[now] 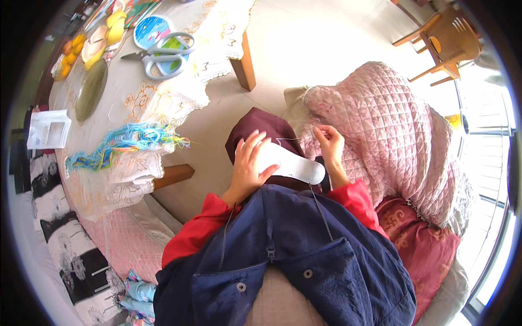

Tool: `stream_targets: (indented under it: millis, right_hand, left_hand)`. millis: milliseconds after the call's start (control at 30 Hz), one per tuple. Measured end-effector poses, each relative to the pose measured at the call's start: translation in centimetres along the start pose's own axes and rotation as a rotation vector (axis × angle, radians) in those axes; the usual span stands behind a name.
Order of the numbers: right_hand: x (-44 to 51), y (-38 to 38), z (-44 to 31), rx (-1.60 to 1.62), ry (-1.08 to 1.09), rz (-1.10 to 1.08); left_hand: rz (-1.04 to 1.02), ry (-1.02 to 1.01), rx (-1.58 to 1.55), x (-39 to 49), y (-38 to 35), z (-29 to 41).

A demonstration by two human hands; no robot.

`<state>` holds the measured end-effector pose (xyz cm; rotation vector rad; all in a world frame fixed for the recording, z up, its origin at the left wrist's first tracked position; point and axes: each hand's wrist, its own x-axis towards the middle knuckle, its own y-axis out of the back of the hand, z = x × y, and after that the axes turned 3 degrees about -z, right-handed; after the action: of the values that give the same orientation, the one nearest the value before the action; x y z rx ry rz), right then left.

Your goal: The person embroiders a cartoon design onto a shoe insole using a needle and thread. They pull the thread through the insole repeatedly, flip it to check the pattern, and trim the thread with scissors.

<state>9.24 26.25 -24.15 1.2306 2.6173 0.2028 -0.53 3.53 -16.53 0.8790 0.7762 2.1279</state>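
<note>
A white insole lies across my lap, over dark maroon cloth. My left hand rests on its left end, with the thumb on the near edge and the fingers spread over the top. To the right of the insole, my right hand is raised, thumb and forefinger pinched together on a thin pale thread. The thread runs left towards the fingers of my left hand. Whether a needle is in the pinch cannot be told.
On the lace-covered table at left lie a bundle of coloured thread, grey-handled scissors, a green oval dish and oranges. A pink quilt is heaped at right, near a red cushion. A wooden chair stands beyond.
</note>
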Motion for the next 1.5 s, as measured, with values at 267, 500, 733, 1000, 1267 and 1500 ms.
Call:
stream_targets:
  millis: [267,500,733,1000,1267,1500]
  right_hand:
    - [-4.6,1.3,-13.4,0.435,0.177,-0.479]
    - [-4.6,1.3,-16.2,0.595,0.050,-0.413]
    - [-4.2,1.6,-16.2,0.660,0.100,-0.307]
    - [-3.0,3.1,-15.9,0.645,0.179,-0.213]
    - [-2.3,4.1,-15.9,0.625,0.244,0.034]
    - [-2.0,5.6,-15.6,0.672,0.260,0.036]
  left_hand:
    - [-0.123,0.048,-0.408,6.4,1.5,5.3]
    - [-0.122,0.110,-0.510,4.3,2.6,4.8]
    - [-0.382,0.351,-0.959,2.9,3.2,4.3]
    - [-0.376,0.443,-1.113,2.1,3.4,3.4]
    - [-0.354,0.479,-1.128,1.7,3.5,3.0]
    - [-0.321,0.514,-1.143,1.3,3.5,2.9]
